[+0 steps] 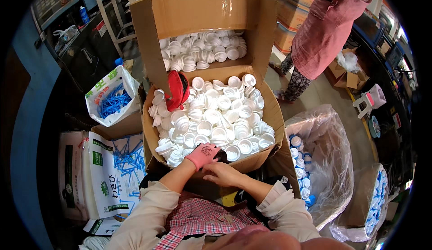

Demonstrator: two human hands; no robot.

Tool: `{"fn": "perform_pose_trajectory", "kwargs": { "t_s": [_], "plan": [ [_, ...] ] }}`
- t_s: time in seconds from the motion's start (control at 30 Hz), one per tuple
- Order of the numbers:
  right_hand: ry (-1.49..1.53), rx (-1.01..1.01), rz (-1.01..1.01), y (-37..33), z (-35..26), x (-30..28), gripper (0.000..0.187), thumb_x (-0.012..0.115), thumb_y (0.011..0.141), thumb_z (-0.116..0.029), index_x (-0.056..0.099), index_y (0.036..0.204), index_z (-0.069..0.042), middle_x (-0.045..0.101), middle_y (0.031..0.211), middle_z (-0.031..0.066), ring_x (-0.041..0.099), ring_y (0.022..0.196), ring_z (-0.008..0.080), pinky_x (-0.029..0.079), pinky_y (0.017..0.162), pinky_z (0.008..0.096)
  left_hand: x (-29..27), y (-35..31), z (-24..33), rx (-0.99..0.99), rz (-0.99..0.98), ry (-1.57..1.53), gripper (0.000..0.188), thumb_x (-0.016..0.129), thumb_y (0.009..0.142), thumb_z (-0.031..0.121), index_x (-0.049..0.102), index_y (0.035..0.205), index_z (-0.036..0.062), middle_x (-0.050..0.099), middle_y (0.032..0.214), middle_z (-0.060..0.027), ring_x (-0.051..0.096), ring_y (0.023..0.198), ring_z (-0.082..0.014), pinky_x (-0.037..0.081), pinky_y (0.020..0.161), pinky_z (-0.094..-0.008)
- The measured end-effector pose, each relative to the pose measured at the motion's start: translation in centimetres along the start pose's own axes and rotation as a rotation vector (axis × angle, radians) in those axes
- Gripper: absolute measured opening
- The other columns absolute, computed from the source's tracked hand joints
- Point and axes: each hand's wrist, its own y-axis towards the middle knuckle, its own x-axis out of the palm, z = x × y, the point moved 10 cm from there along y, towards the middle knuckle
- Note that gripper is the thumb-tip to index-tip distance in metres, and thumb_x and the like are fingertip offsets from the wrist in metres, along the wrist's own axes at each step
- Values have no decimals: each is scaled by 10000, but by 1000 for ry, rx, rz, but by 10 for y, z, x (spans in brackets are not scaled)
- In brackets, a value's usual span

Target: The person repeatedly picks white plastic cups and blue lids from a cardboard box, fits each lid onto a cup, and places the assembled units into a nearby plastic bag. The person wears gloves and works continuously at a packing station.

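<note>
My left hand (203, 156) wears a pink glove with dark fingers and is at the near edge of a large cardboard box (280, 128) full of white plastic caps (211, 115). The dark fingers bend away to the right; what they may hold is hidden. Bare, my right hand (221, 174) lies just below the gloved one. Its fingers stretch left, loosely apart, close to the glove's wrist, and nothing shows in them. Whether the two hands touch I cannot tell. A red zip pouch (177, 91) hangs at the box's inner left side.
More white caps fill a box behind. At left, a white bag (98, 97) and a paper-lined box hold blue stick-like parts (128, 162). At right, a plastic-lined box (330, 146) holds blue-and-white caps (300, 164). A person in pink (321, 34) stands at the far right.
</note>
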Motion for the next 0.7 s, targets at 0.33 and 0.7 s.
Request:
{"fn": "perform_pose_trajectory", "kwargs": {
  "t_s": [0.33,0.7],
  "plan": [
    [-26,10,19,3,-13,-5,227,652,830,-134,595,1011,-10,613,906,163,628,785,308,503,698,368,-12,-7,6,18,132,115,412,590,841,371,539,1128,80,564,1050,-124,556,1008,-283,429,838,-416],
    [-21,34,-15,18,-11,1,201,656,840,-105,594,995,9,620,863,131,627,700,236,501,640,320,-9,-6,-11,-85,71,63,386,649,808,333,558,1100,97,566,1074,-113,560,1014,-284,428,853,-427]
  ]
}}
